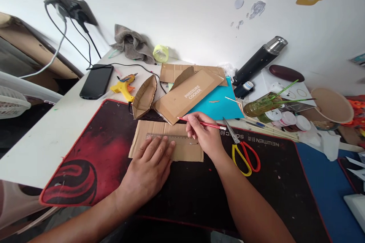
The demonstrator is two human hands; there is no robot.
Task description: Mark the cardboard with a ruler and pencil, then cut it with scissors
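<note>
My left hand (152, 157) lies flat, fingers stretched out, pressing a clear ruler (182, 140) onto a rectangular piece of cardboard (138, 136). Pinched in my right hand (203, 133) is a red pencil (212, 125), its tip pointing left, just above the far edge of that piece. The ruler's right end is partly behind my right hand. Scissors (237, 144) with one yellow and one red handle lie beside my right wrist, blades apart. A leaf-shaped cardboard tray (145, 98) and a "PRESSURE COOKER" cardboard sheet (182, 102) sit beyond the ruler.
Under the work spreads a black and red desk mat (188, 193). At the left are a yellow glue gun (123, 88) and a phone (97, 81). A blue sheet (219, 104), a dark flask (258, 60), a glass jar (258, 106) and several paint pots stand or lie at the right.
</note>
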